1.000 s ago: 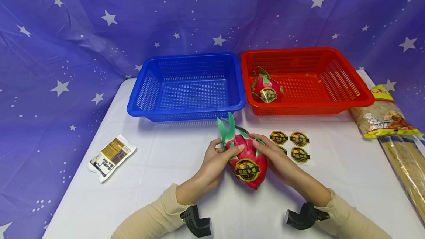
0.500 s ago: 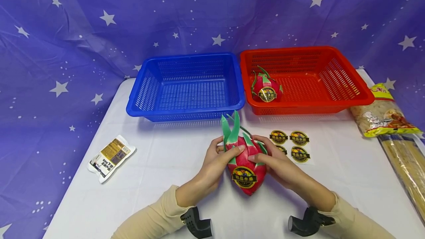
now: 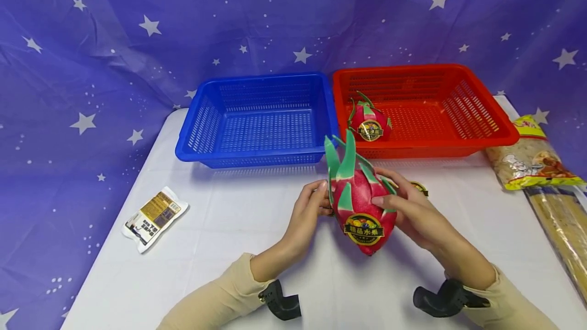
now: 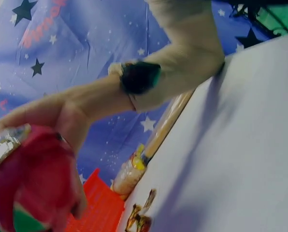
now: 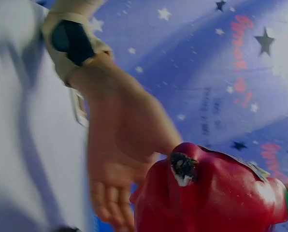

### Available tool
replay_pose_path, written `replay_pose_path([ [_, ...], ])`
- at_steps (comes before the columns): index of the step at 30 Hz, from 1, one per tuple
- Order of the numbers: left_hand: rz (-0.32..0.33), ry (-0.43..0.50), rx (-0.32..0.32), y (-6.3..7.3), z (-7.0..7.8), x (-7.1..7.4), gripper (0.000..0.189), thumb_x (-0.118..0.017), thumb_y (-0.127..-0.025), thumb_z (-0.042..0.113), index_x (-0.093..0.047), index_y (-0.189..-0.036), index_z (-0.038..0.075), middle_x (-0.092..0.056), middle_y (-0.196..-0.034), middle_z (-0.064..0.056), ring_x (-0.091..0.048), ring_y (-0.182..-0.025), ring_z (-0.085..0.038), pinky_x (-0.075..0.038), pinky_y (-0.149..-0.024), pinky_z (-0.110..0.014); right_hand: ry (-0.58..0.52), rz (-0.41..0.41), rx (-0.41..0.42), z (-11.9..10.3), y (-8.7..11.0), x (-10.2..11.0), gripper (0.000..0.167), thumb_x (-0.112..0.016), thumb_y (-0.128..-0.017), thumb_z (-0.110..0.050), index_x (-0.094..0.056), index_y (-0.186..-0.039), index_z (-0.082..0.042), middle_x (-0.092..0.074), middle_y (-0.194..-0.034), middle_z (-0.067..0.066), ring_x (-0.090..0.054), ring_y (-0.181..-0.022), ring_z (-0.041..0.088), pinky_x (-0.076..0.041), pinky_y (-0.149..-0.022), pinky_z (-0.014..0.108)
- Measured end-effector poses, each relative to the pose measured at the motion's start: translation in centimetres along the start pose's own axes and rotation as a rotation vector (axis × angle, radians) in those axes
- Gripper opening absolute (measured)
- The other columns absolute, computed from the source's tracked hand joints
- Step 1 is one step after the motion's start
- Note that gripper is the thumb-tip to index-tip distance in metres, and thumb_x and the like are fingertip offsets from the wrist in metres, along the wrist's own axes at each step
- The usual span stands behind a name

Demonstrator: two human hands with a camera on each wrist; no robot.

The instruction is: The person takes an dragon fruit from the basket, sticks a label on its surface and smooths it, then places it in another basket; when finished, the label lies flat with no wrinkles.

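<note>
A red dragon fruit (image 3: 359, 195) with green leaf tips and a round black-and-gold label (image 3: 364, 229) is held above the white table, leaves pointing away from me. My right hand (image 3: 419, 215) grips it from the right, thumb on its front. My left hand (image 3: 300, 220) is at the fruit's left side with thumb raised; in the right wrist view this hand (image 5: 127, 125) shows its palm, fingers loosely bent and not wrapped round the fruit. Behind the right hand, a sheet of round fruit labels (image 3: 419, 188) is mostly hidden.
At the back stand a blue basket (image 3: 257, 159) and a red basket (image 3: 435, 144). Inside the red one lies another labelled dragon fruit (image 3: 367, 116). A white-and-gold pouch (image 3: 155, 219) lies left; a yellow-edged food bag (image 3: 532, 159) and a long brown packet (image 3: 561, 233) lie right.
The dragon fruit has been lifted and moved right with my right hand. My left hand has loosened, its thumb coming off the fruit's front. The label sheet has become mostly covered.
</note>
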State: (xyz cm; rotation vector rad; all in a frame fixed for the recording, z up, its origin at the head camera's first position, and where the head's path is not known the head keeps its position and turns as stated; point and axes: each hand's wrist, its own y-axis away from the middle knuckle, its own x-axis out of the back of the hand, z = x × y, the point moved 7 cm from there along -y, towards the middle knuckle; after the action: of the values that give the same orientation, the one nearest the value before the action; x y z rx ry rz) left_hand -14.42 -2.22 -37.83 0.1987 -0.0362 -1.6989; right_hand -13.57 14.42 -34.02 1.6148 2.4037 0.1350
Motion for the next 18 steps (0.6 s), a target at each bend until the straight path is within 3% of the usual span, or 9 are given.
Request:
replay_pose_path([
  [4, 0.005, -0.044, -0.042, -1.4, 0.8, -0.5, 0.043, -0.047, -0.093, 0.032, -0.043, -0.126, 0.005, -0.055, -0.116, -0.018, -0.055, -0.101, -0.025, -0.045, -0.09, -0.039, -0.12, 0.044, 0.089, -1.2, -0.3, 2.8, 0.045, -0.04, -0.09, -0.011, -0.027, -0.132, -0.021, -0.034, -0.124, 0.003, -0.049, -0.109, 0.013, -0.05, -0.084, 0.028],
  [9, 0.001, -0.183, -0.2, -4.1, 2.4, -1.4, 0.048, -0.053, -0.091, 0.03, -0.039, -0.134, 0.015, -0.049, -0.126, -0.011, -0.049, -0.115, -0.024, -0.041, -0.096, -0.038, -0.257, 0.107, 0.213, -3.0, -0.7, 5.9, 0.04, -0.037, -0.092, -0.01, -0.029, -0.13, -0.017, -0.032, -0.126, 0.003, -0.048, -0.109, 0.012, -0.048, -0.085, 0.025],
  [13, -0.022, -0.321, -0.299, -6.7, 2.4, -3.0, 0.061, -0.055, -0.089, 0.037, -0.027, -0.141, 0.022, -0.04, -0.139, -0.007, -0.043, -0.125, -0.026, -0.04, -0.099, -0.039, -0.314, 0.141, 0.335, -4.7, -0.9, 7.4, 0.039, -0.033, -0.094, -0.011, -0.034, -0.133, -0.011, -0.03, -0.131, 0.004, -0.039, -0.117, 0.016, -0.048, -0.087, 0.024],
  [18, 0.033, -0.369, -0.289, -9.5, 1.7, -4.2, 0.078, -0.058, -0.084, 0.044, -0.015, -0.145, 0.022, -0.035, -0.144, -0.008, -0.042, -0.126, -0.025, -0.04, -0.1, -0.042, -0.411, 0.223, 0.412, -5.9, -1.7, 9.3, 0.038, -0.036, -0.094, -0.012, -0.041, -0.132, -0.01, -0.03, -0.134, 0.004, -0.03, -0.122, 0.019, -0.046, -0.088, 0.026],
])
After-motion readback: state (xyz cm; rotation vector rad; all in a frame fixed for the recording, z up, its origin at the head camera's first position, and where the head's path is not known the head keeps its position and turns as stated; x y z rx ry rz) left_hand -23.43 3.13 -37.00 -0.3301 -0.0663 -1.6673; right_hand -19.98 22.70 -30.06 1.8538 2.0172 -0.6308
